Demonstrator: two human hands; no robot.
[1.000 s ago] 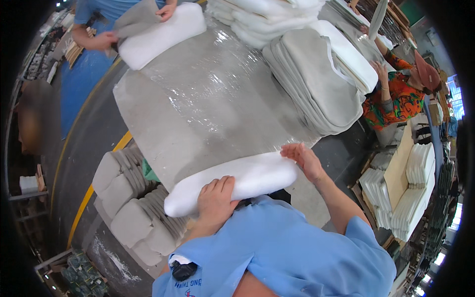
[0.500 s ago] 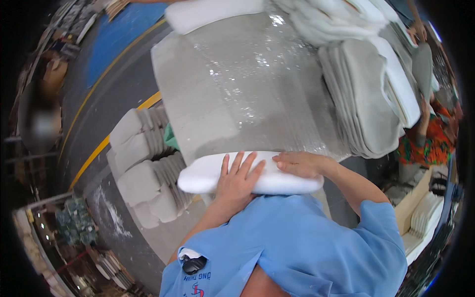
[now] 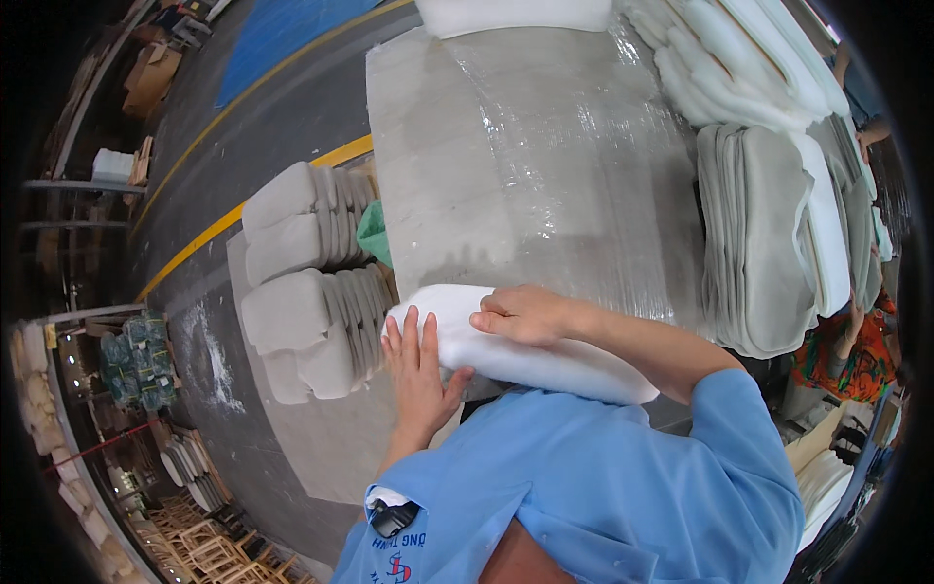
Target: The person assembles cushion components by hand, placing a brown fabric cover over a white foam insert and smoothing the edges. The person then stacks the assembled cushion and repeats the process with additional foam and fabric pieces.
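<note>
A white padded cushion piece (image 3: 574, 365) lies along the near edge of the plastic-covered table (image 3: 545, 185), close against my body. My left hand (image 3: 420, 375) rests on its left end, fingers spread and laid flat. On top of the cushion, right of the left hand, my right hand (image 3: 527, 313) has its fingers curled in. Whether it pinches some of the white padding is hidden under the fingers. A second white cushion (image 3: 516, 15) lies at the table's far edge.
Stacked grey pads (image 3: 754, 234) stand at the table's right, below a white padding pile (image 3: 735, 58). More grey pad stacks (image 3: 292, 326) sit at left beside a green bag (image 3: 374, 234). A person in a patterned garment (image 3: 851, 360) is at far right.
The cushion's left end now angles away from me and its right end nearer. My left hand has slid to the left end. My right hand has moved left and curled its fingers.
</note>
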